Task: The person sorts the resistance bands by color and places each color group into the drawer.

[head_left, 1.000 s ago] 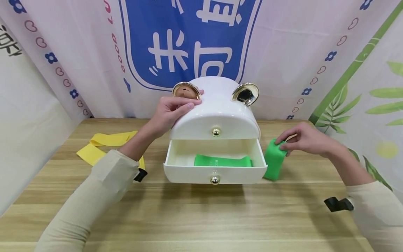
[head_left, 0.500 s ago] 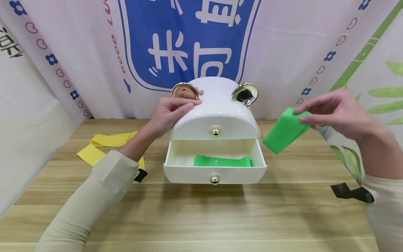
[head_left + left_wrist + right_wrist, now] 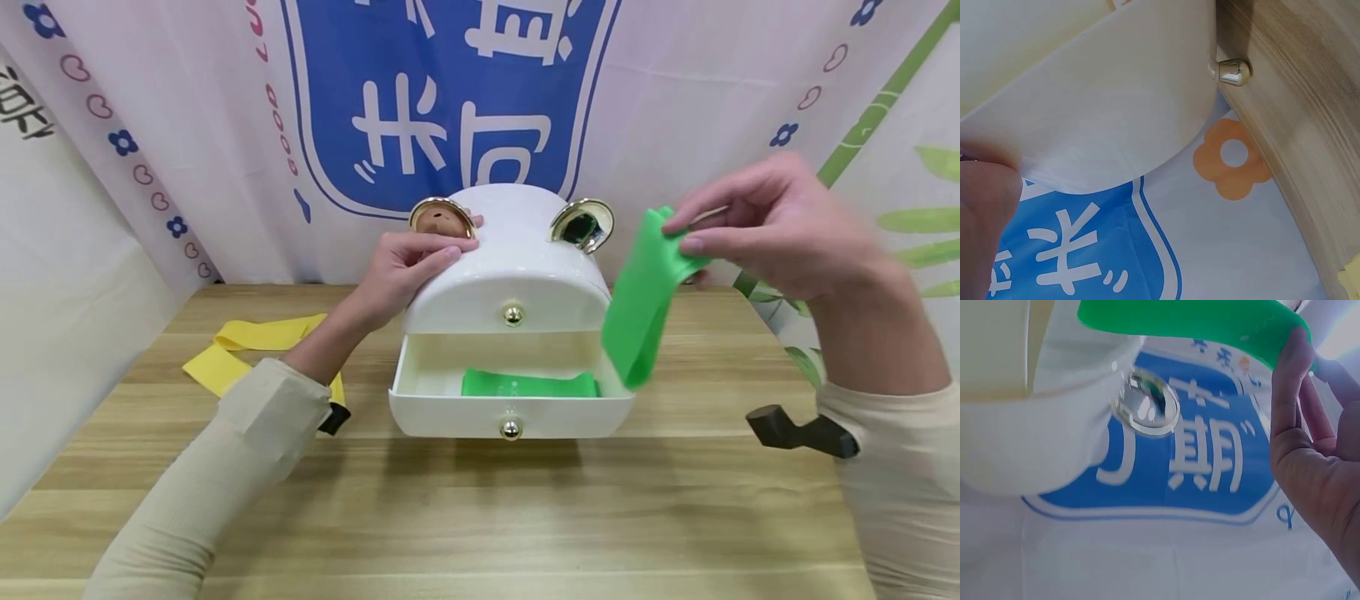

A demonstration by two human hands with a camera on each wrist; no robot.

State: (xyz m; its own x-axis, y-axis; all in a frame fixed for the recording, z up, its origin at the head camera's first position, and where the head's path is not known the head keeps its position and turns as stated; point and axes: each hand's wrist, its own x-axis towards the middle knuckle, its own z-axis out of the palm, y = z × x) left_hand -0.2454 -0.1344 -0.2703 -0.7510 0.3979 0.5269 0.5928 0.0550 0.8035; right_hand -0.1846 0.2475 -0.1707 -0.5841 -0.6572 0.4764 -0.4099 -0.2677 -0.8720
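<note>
grn band (image 3: 639,304) in rt hand (image 3: 795,229)

A hand could pass across the tabletop (image 3: 525,517) at the lower centre of the head view, then down into the open drawer (image 3: 450,417); the white cabinet (image 3: 525,250) overhangs behind, the left arm (image 3: 247,425) bars the left, the dangling green band (image 3: 637,300) covers the drawer's right edge

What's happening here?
A person's right hand pinches a folded green band in the air, by the right side of the open lower drawer. Their left hand rests on the white drawer box, at one gold-rimmed ear. A second green band lies inside the drawer; a yellow band lies on the table.
</note>
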